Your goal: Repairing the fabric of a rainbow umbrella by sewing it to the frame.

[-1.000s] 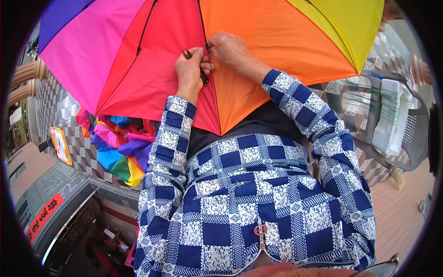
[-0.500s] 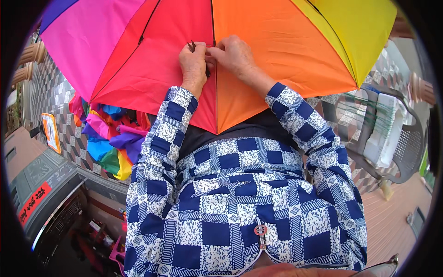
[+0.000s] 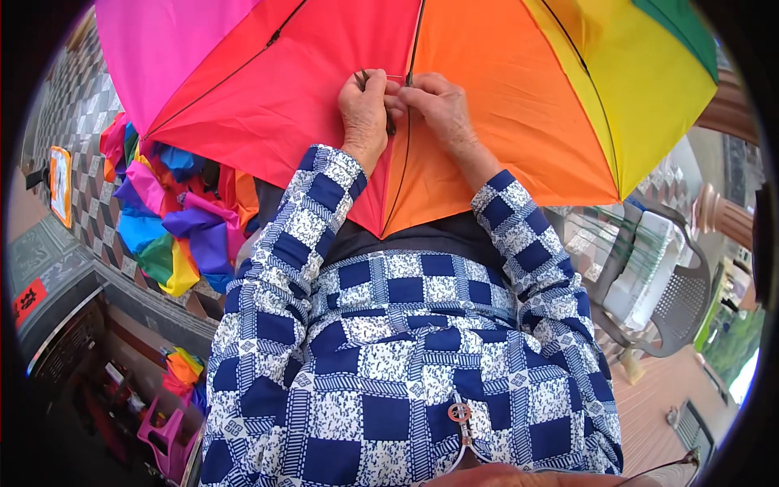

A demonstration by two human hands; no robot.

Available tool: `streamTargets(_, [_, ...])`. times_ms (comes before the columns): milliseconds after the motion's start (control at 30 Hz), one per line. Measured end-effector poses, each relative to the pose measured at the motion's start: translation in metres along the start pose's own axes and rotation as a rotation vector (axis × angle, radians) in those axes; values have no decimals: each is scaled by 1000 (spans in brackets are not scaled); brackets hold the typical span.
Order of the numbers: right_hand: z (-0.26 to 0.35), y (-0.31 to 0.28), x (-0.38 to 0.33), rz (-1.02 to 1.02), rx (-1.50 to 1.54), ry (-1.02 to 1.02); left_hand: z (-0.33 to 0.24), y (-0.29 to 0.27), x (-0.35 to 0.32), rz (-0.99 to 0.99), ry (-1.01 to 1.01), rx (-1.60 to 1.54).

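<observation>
One umbrella rib at right fingers

Red paper strip: dark brush-style characters, on the grey wall along the edge of the dark doorway; only part shows.
Orange-edged board: faint marks on its white face, too small to read, beside the tiled floor.
</observation>
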State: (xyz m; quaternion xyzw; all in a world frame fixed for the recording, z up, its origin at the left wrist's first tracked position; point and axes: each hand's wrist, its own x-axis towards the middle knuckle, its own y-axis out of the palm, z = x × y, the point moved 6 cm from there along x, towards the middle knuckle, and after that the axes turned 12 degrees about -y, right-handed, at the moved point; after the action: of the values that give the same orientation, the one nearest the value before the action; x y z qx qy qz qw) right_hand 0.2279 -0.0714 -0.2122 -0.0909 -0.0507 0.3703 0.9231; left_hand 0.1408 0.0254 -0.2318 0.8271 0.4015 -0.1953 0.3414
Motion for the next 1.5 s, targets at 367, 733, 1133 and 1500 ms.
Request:
streamTargets(367, [-8,2,1,10,14,9,2,0,4,-13,92,75])
streamTargets(733, [-12,3,3,10,42,-24,1,0,-1,-46,109,66])
streamTargets(1133, [-14,4,2,8,-24,-40,3,1,-1,-75,163,153])
streamTargets(1500, [1,-13,11,30,-207,19,3,9,-5,-70,-16,206])
